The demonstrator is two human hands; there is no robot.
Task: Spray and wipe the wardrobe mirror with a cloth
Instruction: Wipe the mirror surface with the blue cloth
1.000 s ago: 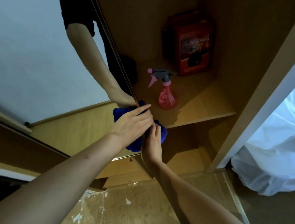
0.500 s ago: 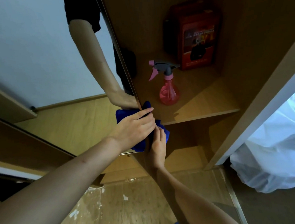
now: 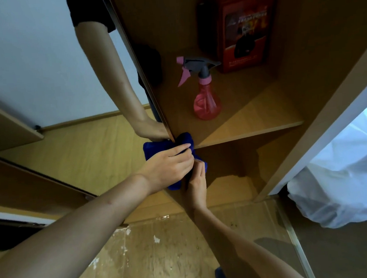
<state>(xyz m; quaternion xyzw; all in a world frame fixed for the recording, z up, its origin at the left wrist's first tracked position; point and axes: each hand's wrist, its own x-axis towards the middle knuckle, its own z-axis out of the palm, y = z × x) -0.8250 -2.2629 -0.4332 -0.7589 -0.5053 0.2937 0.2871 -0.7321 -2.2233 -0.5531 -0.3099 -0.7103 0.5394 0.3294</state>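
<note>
Where the mirror (image 3: 41, 73) ends at its dark edge, our left hand (image 3: 167, 168) holds the blue cloth (image 3: 185, 139) wrapped round that edge, fingers curled over it; our right hand (image 3: 196, 184) pinches the cloth's lower end from the shelf side. Open room lies on the wooden shelf (image 3: 253, 120), where a pink sprayer (image 3: 206, 102) stands before a red box (image 3: 244, 31), its print unreadable. White bedding (image 3: 345, 170) lies right.

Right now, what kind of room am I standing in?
Most likely a bedroom, at a built-in wardrobe. The signs: the mirror on a sliding door, the open wooden shelf holding a pink spray bottle, and rumpled white bedding to the right.
</note>
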